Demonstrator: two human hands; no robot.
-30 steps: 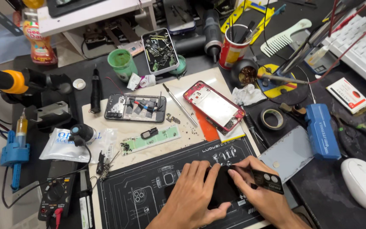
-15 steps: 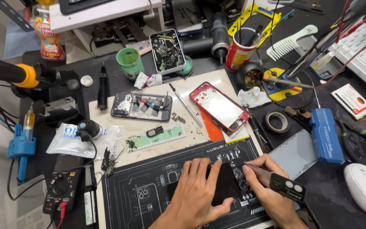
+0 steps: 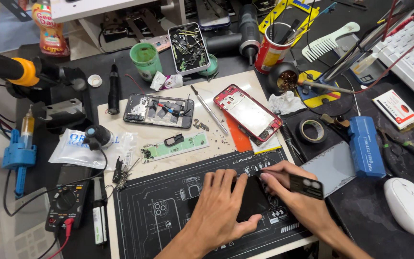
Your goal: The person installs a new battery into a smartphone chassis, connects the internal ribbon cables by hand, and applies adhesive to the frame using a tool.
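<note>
A crowded black workbench [image 3: 360, 225] carries a black repair mat [image 3: 168, 211]. The left hand [image 3: 224, 208] presses flat with spread fingers on a dark phone [image 3: 251, 199]. The right hand [image 3: 295, 194] pinches a small black card [image 3: 306, 186].

Two bare hands, close together, at the low centre of the view.

The left hand [image 3: 224, 204] enters from 6 o'clock, its forearm rising from the bottom edge. It lies palm down and flat, the four fingers [image 3: 226, 181] stretched toward 12 o'clock and a little spread, the thumb bent out toward 4 o'clock. The right hand [image 3: 295, 194] enters from 5 o'clock, its forearm running up from the lower right corner. Its fingers are curled and point toward 9 o'clock, with the fingertips [image 3: 263, 176] just beside those of the left hand. Both wrists are straight, and no sleeves cover the arms.
</note>
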